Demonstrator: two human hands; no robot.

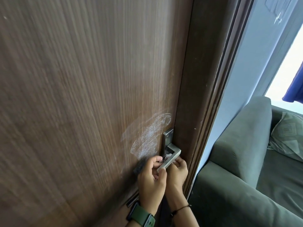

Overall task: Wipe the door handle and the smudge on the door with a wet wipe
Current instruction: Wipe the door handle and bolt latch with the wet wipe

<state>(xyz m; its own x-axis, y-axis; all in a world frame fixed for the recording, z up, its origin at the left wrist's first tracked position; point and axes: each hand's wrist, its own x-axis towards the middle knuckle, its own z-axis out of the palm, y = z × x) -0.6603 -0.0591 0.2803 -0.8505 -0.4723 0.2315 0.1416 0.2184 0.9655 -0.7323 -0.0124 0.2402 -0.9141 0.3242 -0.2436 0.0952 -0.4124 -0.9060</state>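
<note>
Hands at a metal lever on a wood-grain door.

Door (pixel 82 95) fills the view, chalky white smudge (pixel 147 136) at 11 o'clock from the square steel handle (pixel 170 158), whose long axis slants toward 7 o'clock. Left hand (pixel 151 179) pinches its free end; right hand (pixel 177 171) grips a white wipe (pixel 168 155) against the lever.

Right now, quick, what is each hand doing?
Left hand: fingers curled round the door handle, gripping its end.
Right hand: behind the handle, pinching the white wet wipe.
</note>
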